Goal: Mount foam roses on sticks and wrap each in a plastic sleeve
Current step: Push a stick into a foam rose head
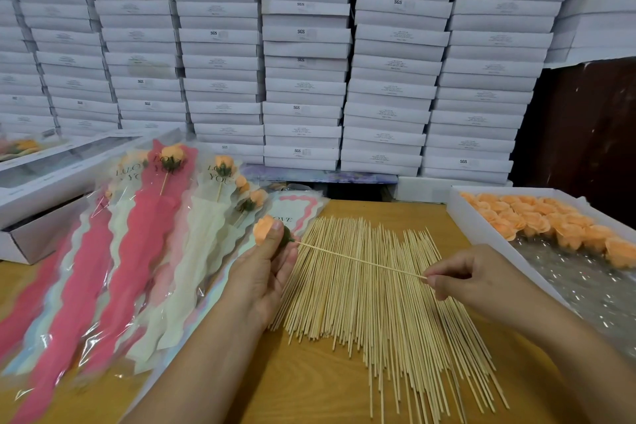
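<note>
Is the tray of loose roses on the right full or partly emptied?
Partly emptied: roses fill the tray's far part; the near part shows bare shiny lining.

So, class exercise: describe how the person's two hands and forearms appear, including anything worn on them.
Both forearms are bare up to the picture's edge: no sleeves show. The left hand and right hand wear no gloves, and no rings, watch or bracelet show. The visible left thumbnail is short and unpainted.

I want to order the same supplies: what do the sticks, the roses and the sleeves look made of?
Sticks: pale, thin, matte, likely bamboo or wood. Roses in the box: soft, matte peach petals, foam-like; the one held by the left hand has a green base. Sleeves: clear glossy plastic film, with glare and creases.
</note>
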`<state>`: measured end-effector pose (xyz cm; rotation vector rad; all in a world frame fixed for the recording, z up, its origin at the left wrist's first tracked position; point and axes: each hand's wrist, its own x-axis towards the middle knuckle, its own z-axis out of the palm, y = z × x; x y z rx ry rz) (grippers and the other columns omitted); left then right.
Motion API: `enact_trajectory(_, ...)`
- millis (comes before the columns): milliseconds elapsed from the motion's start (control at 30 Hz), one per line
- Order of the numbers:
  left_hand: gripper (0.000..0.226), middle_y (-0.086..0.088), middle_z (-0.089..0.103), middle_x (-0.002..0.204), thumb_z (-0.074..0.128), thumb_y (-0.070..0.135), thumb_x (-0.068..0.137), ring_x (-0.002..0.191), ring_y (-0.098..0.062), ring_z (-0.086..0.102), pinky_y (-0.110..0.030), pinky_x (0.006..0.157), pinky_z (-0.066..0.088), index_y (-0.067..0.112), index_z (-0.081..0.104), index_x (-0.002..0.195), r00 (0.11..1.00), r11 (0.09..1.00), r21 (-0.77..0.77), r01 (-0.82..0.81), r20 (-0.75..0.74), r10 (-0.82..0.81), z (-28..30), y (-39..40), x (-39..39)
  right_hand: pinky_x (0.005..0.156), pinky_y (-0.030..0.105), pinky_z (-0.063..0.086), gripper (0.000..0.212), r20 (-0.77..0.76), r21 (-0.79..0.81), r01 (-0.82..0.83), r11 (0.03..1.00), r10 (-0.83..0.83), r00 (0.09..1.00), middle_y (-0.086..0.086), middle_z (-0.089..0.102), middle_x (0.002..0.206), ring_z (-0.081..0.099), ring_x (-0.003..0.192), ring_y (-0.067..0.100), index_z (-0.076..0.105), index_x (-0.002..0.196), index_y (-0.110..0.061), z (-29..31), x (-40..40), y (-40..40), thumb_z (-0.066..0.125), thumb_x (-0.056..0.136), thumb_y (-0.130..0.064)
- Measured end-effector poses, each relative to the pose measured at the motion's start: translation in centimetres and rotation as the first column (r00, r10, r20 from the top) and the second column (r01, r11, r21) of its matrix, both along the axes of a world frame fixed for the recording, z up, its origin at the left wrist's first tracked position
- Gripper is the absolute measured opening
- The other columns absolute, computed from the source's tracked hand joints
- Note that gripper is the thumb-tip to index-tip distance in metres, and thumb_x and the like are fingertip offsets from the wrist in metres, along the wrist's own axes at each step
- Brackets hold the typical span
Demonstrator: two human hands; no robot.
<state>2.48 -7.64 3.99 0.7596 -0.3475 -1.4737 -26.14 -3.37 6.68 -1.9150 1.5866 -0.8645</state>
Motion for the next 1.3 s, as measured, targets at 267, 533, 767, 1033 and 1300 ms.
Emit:
enact_trajectory(267, 0.028, -0.02, 0.075, 0.091, 0.08, 0.016, 0.069, 0.074, -0.02, 0.073, -0.03, 0.069, 0.062, -0.001, 0.07, 0.089, 1.0, 1.0, 0.004, 0.002, 0.015, -0.002, 0.2, 0.3, -0.2, 0.086, 0.054, 0.056, 0.047, -0.001, 0.008, 0.013, 1.0, -0.013, 1.0, -0.011, 0.077, 0.08, 0.07, 0.091, 0.04, 0.072, 0.058, -0.052, 0.0, 0.2, 0.1, 0.07, 0.091, -0.018)
enact_trajectory(533, 0.023, -0.018, 0.073, 0.088, 0.077, 0.016, 0.078, 0.059, -0.014, 0.071, -0.025, 0.061, 0.061, 0.0, 0.069, 0.093, 0.999, 1.0, 0.006, 0.01, 0.048, -0.01, 0.4, 0.8, -0.6, 0.085, 0.049, 0.057, 0.03, -0.02, 0.012, 0.001, 1.0, 0.0, 1.0, -0.007, 0.076, 0.072, 0.071, 0.08, 0.031, 0.075, 0.068, -0.034, 0.0, 0.4, 0.1, 0.07, 0.09, -0.014)
enact_trajectory(767, 0.026, -0.017, 0.074, 0.083, 0.078, 0.016, 0.073, 0.06, -0.014, 0.072, -0.026, 0.062, 0.062, 0.0, 0.069, 0.091, 0.999, 1.0, 0.0, 0.012, 0.051, -0.012, 0.6, 0.8, -0.7, 0.083, 0.039, 0.058, 0.026, -0.012, 0.01, 0.013, 1.0, -0.013, 1.0, -0.008, 0.075, 0.071, 0.071, 0.074, 0.008, 0.077, 0.069, -0.034, -0.3, 0.2, 0.0, 0.073, 0.089, -0.017)
enact_trajectory(1033, 0.024, -0.017, 0.075, 0.079, 0.078, 0.016, 0.071, 0.06, -0.015, 0.072, -0.025, 0.06, 0.062, -0.002, 0.07, 0.086, 0.999, 1.0, -0.008, 0.011, 0.04, -0.011, 0.2, 0.6, -0.6, 0.065, 0.026, 0.051, 0.016, -0.058, -0.088, 0.027, 0.996, -0.032, 0.998, -0.012, 0.073, 0.067, 0.065, 0.062, 0.001, 0.072, 0.072, -0.026, -1.3, 0.8, -0.3, 0.074, 0.088, -0.024)
enact_trajectory(1300, 0.016, -0.018, 0.073, 0.081, 0.074, 0.013, 0.084, 0.06, -0.016, 0.072, -0.025, 0.061, 0.062, -0.002, 0.072, 0.08, 0.999, 1.0, -0.01, 0.012, 0.038, -0.011, 0.0, 0.6, -0.5, 0.067, 0.034, 0.053, 0.035, -0.239, -0.147, -0.042, 0.988, 0.006, 0.971, -0.018, 0.069, 0.069, 0.061, 0.059, 0.01, 0.064, 0.067, -0.029, -1.3, 0.8, -0.1, 0.052, 0.1, -0.028)
